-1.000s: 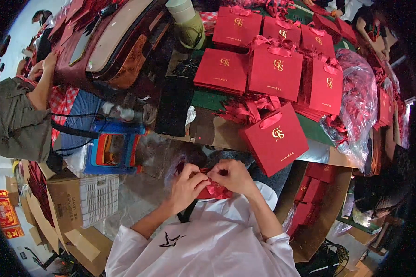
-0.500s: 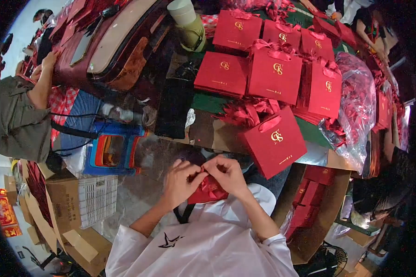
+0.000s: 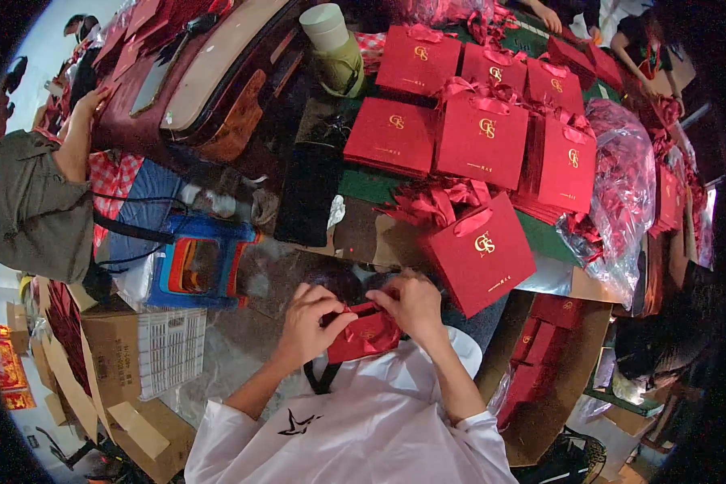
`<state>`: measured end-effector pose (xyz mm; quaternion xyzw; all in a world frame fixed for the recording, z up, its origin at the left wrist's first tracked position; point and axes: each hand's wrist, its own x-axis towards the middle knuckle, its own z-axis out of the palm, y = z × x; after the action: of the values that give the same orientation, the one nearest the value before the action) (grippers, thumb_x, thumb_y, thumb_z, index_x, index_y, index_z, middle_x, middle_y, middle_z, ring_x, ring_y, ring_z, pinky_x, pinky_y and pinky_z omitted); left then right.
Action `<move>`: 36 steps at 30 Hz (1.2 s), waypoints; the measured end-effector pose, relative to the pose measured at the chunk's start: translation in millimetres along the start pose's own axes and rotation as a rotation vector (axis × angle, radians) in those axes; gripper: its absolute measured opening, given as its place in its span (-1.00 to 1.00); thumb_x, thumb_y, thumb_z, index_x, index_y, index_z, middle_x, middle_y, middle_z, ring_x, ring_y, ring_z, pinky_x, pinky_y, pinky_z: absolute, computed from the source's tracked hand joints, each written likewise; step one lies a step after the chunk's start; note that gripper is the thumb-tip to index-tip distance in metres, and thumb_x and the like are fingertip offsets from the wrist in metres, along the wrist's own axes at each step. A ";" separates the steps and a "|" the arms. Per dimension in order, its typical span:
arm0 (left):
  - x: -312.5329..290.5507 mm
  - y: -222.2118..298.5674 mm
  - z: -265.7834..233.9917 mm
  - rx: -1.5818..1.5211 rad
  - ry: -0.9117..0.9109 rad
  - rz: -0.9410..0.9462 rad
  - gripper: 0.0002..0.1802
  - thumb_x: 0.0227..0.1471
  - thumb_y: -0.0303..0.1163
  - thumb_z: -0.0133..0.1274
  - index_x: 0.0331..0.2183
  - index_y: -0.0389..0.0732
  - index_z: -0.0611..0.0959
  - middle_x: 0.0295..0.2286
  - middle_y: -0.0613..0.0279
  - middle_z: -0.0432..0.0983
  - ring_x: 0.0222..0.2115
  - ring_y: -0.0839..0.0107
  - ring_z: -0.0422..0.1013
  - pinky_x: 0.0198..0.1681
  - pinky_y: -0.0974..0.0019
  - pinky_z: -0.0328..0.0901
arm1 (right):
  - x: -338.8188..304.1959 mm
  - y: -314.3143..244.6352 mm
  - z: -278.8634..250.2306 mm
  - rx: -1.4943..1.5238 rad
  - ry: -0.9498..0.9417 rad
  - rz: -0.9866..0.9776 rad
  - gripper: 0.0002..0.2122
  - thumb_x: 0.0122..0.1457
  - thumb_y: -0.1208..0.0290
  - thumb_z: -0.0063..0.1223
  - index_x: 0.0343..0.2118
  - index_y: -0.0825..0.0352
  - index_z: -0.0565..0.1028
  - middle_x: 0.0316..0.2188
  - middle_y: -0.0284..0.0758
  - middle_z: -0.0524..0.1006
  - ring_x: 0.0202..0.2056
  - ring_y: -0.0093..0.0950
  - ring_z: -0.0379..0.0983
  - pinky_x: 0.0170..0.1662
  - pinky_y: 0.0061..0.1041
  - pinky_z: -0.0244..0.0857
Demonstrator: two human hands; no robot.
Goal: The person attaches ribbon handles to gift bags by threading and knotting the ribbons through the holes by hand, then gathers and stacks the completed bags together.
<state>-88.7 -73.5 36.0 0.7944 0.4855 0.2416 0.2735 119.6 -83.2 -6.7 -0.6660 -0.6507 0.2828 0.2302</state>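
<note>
A small red paper gift bag (image 3: 366, 334) is in front of my body, above my lap, with its front face tilted up toward me. My left hand (image 3: 308, 324) is closed at the bag's upper left corner, thumb and fingers pinching near the top edge. At the upper right corner, my right hand (image 3: 418, 308) has its thumb and bent fingers closed on the rim. Whether ribbon lies between the fingertips is too small to tell. Just beyond my right hand, a larger-looking red gift bag (image 3: 484, 254) with a ribbon handle overhangs the table's near edge.
Stacked red gift bags (image 3: 482, 133) and loose red ribbons (image 3: 440, 202) cover the table. Clear plastic wrapping (image 3: 617, 194) lies at the right. An open carton (image 3: 569, 387) holds red bags beside me. Left are a blue stool (image 3: 165, 262), cardboard boxes (image 3: 109, 355) and a seated person (image 3: 36, 206).
My hands have moved apart, from meeting over the bag's middle to its two upper corners. More of the bag's front now shows between them.
</note>
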 end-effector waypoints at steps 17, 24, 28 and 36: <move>4.9 -8.9 22.7 -0.281 -0.074 -0.149 -0.85 -0.05 -0.46 0.26 -0.37 -0.29 0.73 -0.48 0.13 0.59 -0.41 0.30 0.46 -0.29 0.29 0.31 | -30.7 -29.1 -2.8 0.025 0.268 -0.322 -0.82 0.02 0.49 0.19 -0.26 0.23 0.58 -0.37 -0.34 0.47 -0.30 -0.31 0.38 -0.15 -0.28 0.20; 7.7 -6.7 25.1 -0.314 -0.023 -0.148 -0.89 -0.07 -0.50 0.25 -0.42 -0.34 0.70 -0.49 0.14 0.57 -0.45 0.33 0.47 -0.32 0.32 0.32 | -32.7 -27.3 -4.8 0.003 0.226 -0.340 -0.83 0.05 0.48 0.14 -0.26 0.27 0.58 -0.36 -0.33 0.47 -0.30 -0.30 0.39 -0.26 -0.32 0.28; 7.6 -8.8 25.5 -0.272 -0.018 -0.003 -0.89 -0.11 -0.50 0.27 -0.46 -0.33 0.69 -0.51 0.15 0.55 -0.46 0.30 0.46 -0.34 0.30 0.32 | -24.3 -19.4 -11.6 0.407 0.119 -0.224 -0.84 0.08 0.45 0.17 -0.27 0.36 0.59 -0.41 -0.26 0.53 -0.37 -0.24 0.46 -0.30 -0.32 0.34; 17.4 -2.4 2.6 -0.476 -0.095 0.022 -0.47 -0.16 -0.45 0.32 -0.07 -0.27 0.58 -0.17 0.11 0.50 -0.12 0.30 0.45 -0.03 0.28 0.33 | -5.3 -16.8 -14.7 0.813 0.122 -0.078 -0.88 0.14 0.44 0.19 -0.36 0.41 0.62 -0.51 -0.28 0.56 -0.43 -0.51 0.49 -0.29 -0.55 0.33</move>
<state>-81.4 -57.4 34.5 0.7232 0.3929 0.3145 0.4729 117.1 -86.8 15.8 -0.5113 -0.4958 0.4680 0.5232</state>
